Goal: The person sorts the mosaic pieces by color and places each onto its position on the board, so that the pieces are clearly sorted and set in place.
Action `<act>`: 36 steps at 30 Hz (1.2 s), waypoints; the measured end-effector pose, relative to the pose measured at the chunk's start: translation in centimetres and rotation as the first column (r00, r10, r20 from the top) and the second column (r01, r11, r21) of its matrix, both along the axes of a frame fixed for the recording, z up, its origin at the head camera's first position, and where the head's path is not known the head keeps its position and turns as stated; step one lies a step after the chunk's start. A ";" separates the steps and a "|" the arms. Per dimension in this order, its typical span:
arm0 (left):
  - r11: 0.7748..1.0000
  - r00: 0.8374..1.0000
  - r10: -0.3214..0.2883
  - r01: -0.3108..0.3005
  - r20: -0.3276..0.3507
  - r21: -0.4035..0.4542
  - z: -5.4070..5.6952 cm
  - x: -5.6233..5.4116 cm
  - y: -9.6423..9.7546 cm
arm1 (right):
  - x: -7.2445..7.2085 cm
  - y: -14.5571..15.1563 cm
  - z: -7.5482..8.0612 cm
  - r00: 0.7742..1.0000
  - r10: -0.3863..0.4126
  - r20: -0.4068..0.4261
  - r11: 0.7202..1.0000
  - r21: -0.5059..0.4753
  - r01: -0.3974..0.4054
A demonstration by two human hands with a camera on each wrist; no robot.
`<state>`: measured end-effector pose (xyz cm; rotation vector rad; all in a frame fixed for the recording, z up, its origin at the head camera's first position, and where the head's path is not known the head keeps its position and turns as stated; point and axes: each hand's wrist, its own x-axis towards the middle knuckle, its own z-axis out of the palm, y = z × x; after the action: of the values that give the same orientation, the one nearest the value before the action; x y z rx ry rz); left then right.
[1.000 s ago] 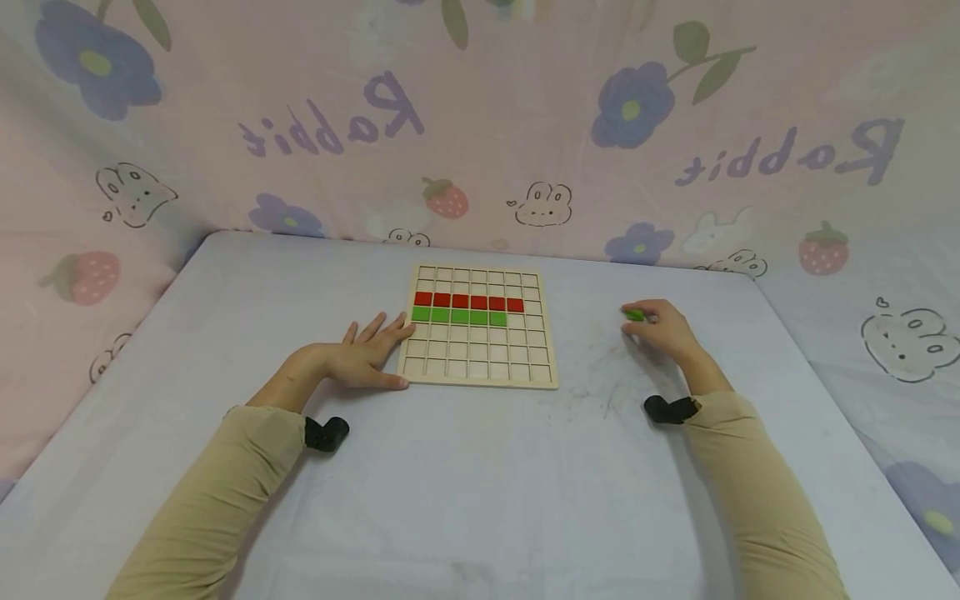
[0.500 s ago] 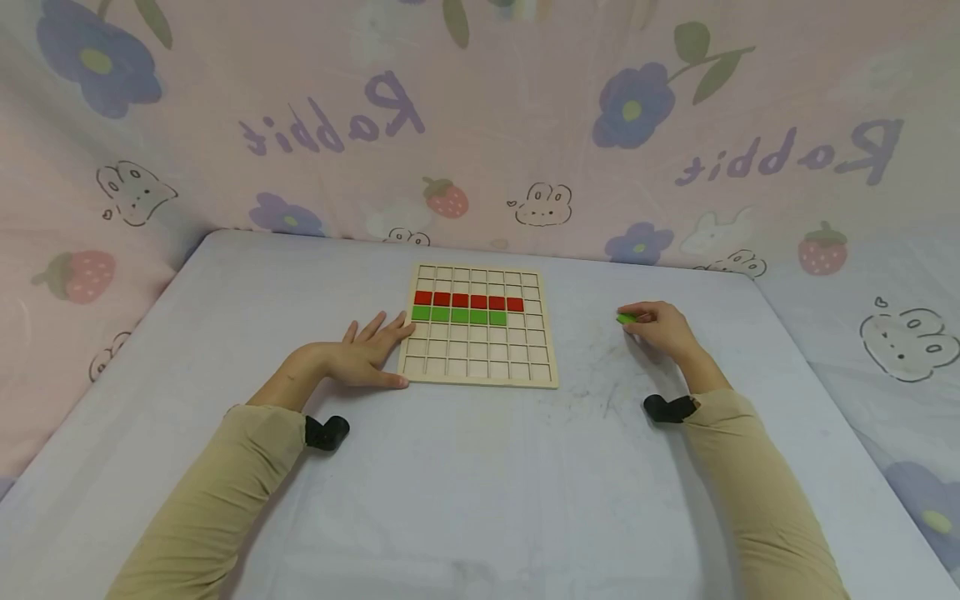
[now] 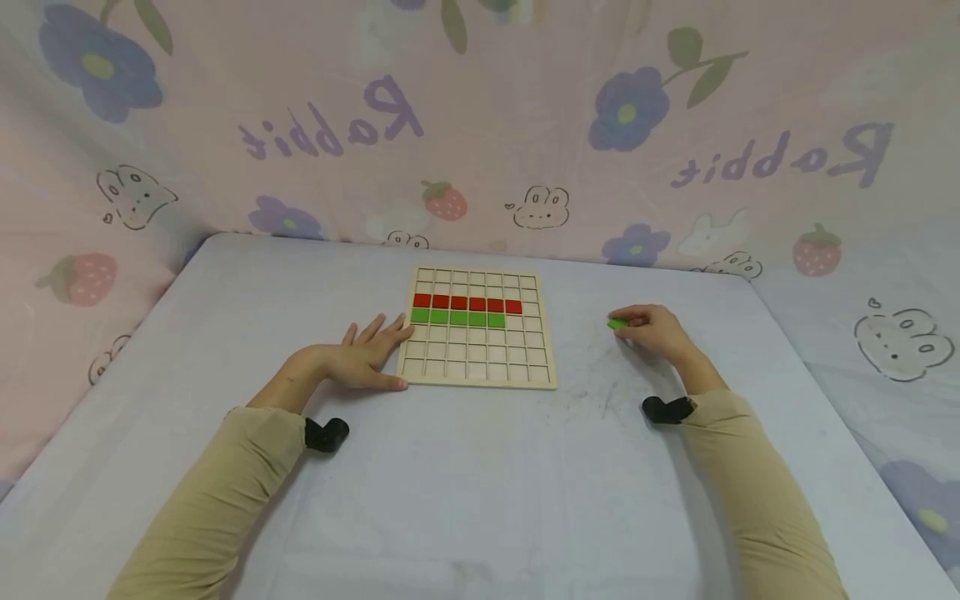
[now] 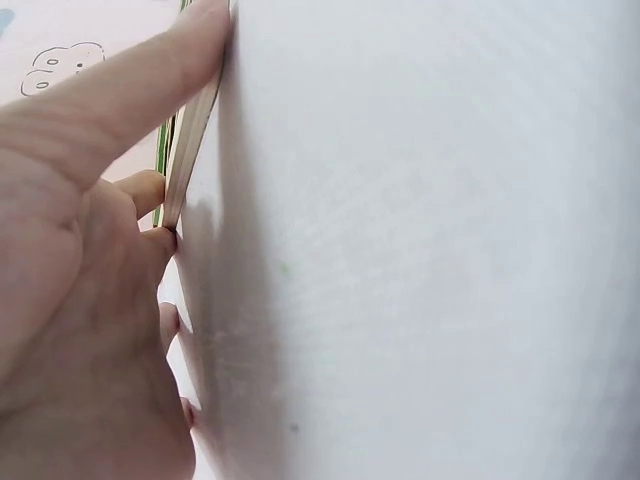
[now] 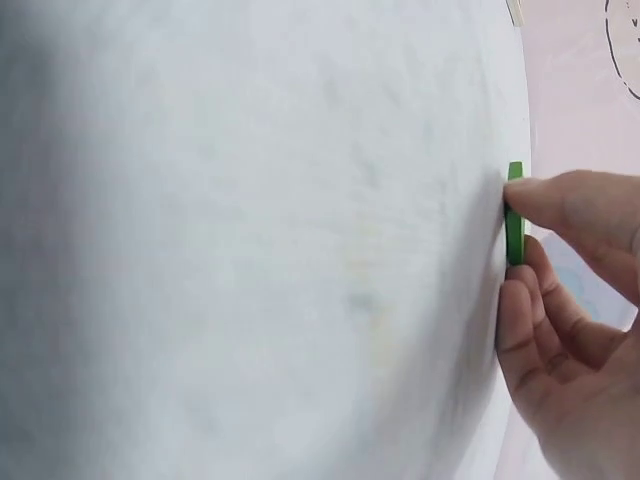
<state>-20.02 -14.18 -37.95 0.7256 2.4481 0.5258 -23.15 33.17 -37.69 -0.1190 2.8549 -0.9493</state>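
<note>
A square wooden grid board (image 3: 476,354) lies flat on the white table. Red tiles (image 3: 459,302) fill most of one row across it, and a row of green tiles (image 3: 459,317) sits just in front of them. My left hand (image 3: 363,357) is spread, with thumb and fingertips against the board's left edge; in the left wrist view the thumb (image 4: 150,75) lies along the board's side. To the right of the board, my right hand (image 3: 654,329) pinches a loose green tile (image 5: 515,215) between thumb and fingers, low over the table.
The white-covered table (image 3: 480,483) spreads around the board on all sides. Behind it hangs a pink printed cloth (image 3: 480,108) with rabbits, flowers and strawberries. A black wrist device sits on each sleeve (image 3: 757,475).
My right hand has shifted slightly left toward the board with the green tile, which now sticks out further from the fingertips. My left hand stays in place.
</note>
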 end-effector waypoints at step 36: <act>1.000 1.000 0.010 -0.010 0.003 0.015 0.0 0.0 0.0 | -0.8 -3.3 -0.3 0.996 0.094 0.008 0.995 -0.016 -0.094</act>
<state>-20.00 -14.18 -37.98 0.7181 2.4492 0.5491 -23.94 29.88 -38.01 -0.2475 2.8066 -0.9516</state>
